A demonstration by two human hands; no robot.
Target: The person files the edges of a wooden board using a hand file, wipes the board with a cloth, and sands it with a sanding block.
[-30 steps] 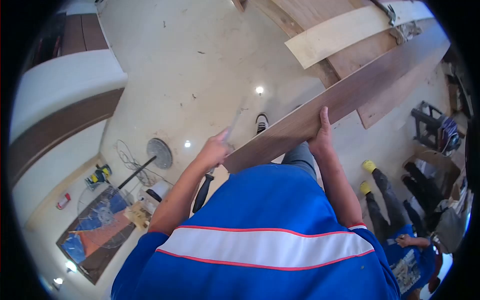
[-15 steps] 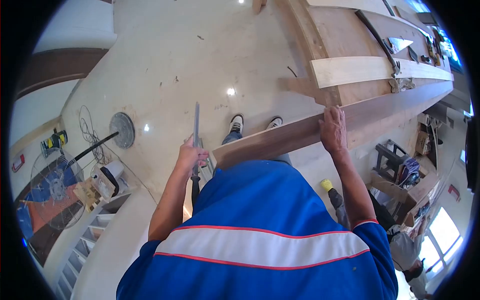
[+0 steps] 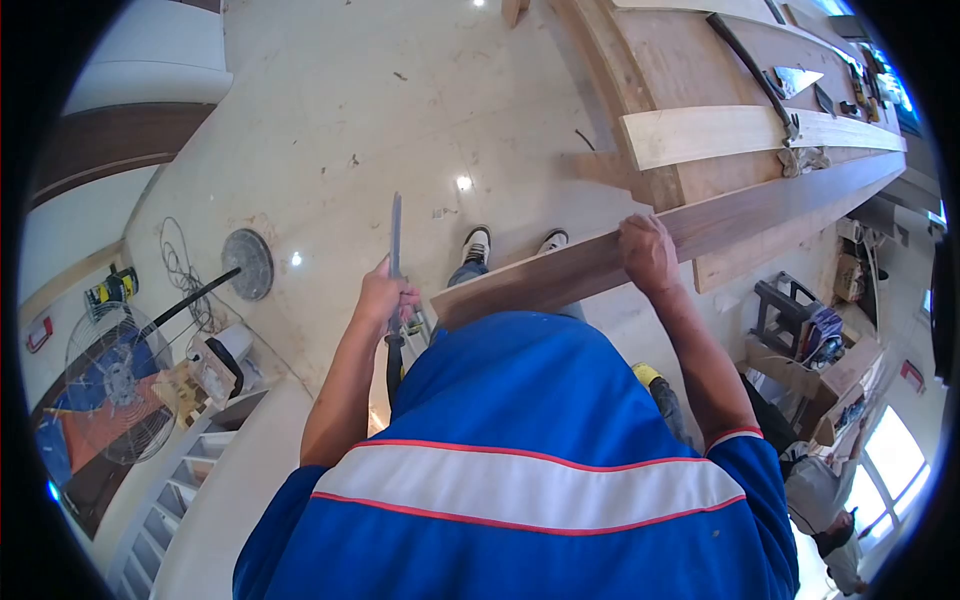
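My left hand (image 3: 383, 297) is closed around the middle of a long, narrow grey file (image 3: 396, 232), held upright in view with its black handle toward my body. A long brown wooden board (image 3: 545, 280) stands on edge in front of my waist and reaches back along the workbench. Over its upper edge, my right hand (image 3: 651, 254) is closed with bent fingers gripping the board. The board's near end lies close to the file without touching it.
On the workbench (image 3: 690, 70) lie a pale plank (image 3: 715, 135), a hammer (image 3: 755, 75) and other tools. A standing fan (image 3: 120, 380) is at left, with a cable on the floor. Another person (image 3: 815, 495) is at lower right, near a grey stool (image 3: 785, 305).
My right hand has slid left along the board's edge, toward its near end. The board has shifted slightly. My left hand keeps the file in almost the same place.
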